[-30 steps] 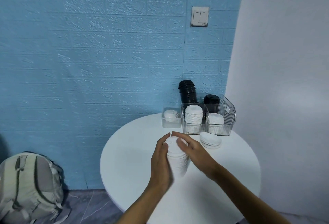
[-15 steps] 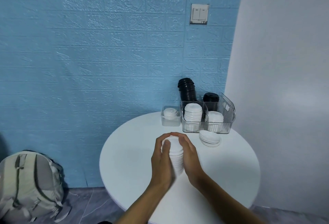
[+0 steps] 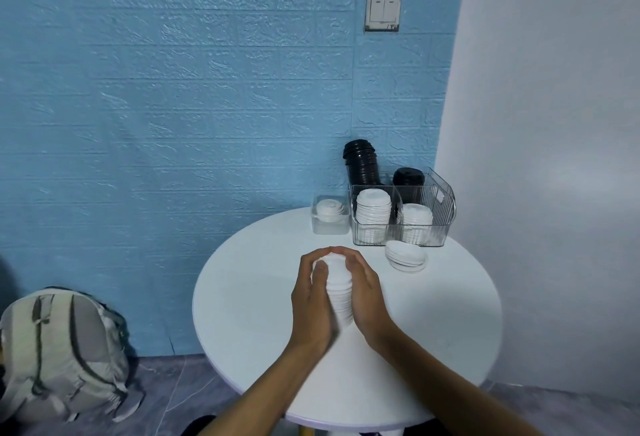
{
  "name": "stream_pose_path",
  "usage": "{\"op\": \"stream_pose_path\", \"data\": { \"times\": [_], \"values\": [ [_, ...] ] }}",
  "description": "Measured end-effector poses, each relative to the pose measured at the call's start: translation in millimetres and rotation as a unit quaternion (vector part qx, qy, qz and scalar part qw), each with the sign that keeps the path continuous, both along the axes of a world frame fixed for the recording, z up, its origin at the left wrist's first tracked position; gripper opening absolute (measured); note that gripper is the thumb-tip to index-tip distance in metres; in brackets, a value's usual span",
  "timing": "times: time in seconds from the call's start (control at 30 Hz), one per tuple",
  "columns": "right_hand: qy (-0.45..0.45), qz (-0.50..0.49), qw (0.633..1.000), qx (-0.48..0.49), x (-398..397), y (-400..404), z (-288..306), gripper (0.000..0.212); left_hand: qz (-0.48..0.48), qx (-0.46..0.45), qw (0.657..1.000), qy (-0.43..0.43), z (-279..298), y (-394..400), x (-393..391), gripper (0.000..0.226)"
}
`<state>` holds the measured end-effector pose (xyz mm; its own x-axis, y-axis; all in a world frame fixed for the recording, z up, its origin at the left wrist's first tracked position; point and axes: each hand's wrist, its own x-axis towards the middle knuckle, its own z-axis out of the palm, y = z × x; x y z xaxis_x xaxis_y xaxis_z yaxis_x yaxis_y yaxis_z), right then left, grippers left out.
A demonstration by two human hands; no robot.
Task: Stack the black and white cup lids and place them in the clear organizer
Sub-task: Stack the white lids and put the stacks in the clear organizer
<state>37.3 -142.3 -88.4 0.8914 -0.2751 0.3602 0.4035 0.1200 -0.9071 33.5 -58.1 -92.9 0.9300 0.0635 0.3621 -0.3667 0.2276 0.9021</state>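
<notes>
Held item: tall stack of white plastic cup lids (image 3: 338,288), standing on the round white table (image 3: 249,300), in front of the clear plastic organizer (image 3: 401,215). Your left hand (image 3: 311,300) and right hand (image 3: 365,293) curl round its sides, fingertips meeting over the top. In the organizer: two white lid stacks at front, two black lid stacks (image 3: 362,167) behind. Just before it: a short loose pile of white lids (image 3: 406,256).

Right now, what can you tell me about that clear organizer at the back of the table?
The clear organizer is a see-through, plastic-looking bin with ribbed walls and inner dividers, standing upright at the far edge of the round white table. Two white lid stacks fill its front compartments, black lid stacks rise behind. No hand touches it.
</notes>
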Motion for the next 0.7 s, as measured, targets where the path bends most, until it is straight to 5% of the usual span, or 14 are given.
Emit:
{"op": "stream_pose_path", "data": {
  "times": [0.2, 0.33, 0.57, 0.7],
  "values": [
    [0.005, 0.007, 0.989, -0.151, 6, -25, 3, 0.028, -0.004, 0.02, 1.0, 0.012, 0, 1, 1, 0.027],
    [-0.014, -0.11, 0.954, -0.277, 19, -73, 11, 0.023, -0.001, 0.025, 0.999, 0.024, 0, 2, 2, 0.027],
    [0.178, -0.198, 0.874, -0.406, 30, -139, 14, 0.07, -0.014, 0.028, 0.998, 0.046, 3, 1, -1, 0.029],
    [0.227, -0.191, 0.869, -0.397, 35, -146, 5, 0.086, -0.01, 0.032, 0.998, 0.047, 4, 1, -2, 0.028]
  ]
}}
